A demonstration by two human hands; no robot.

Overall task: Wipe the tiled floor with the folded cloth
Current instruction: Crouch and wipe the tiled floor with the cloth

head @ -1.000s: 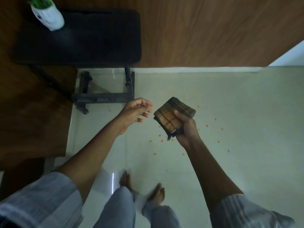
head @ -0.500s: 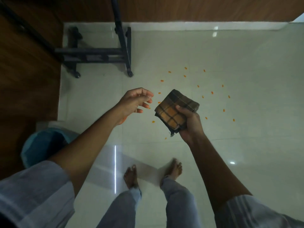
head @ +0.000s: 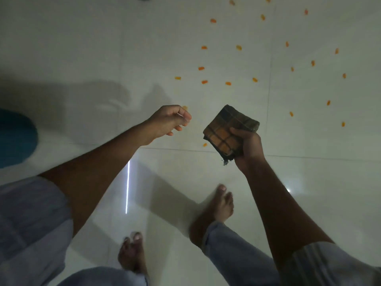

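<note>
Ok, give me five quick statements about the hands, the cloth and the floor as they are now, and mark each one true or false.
1. The right hand grips the folded cloth. True.
2. The folded cloth is pressed flat on the tiled floor. False: it is held up in the air, off the floor.
3. Small orange bits lie scattered on the tiled floor ahead of the hands. True.
4. The left hand holds a second cloth. False: its fingers are loosely curled and hold nothing.
5. The person wears shoes. False: both feet are bare on the tiles.
</note>
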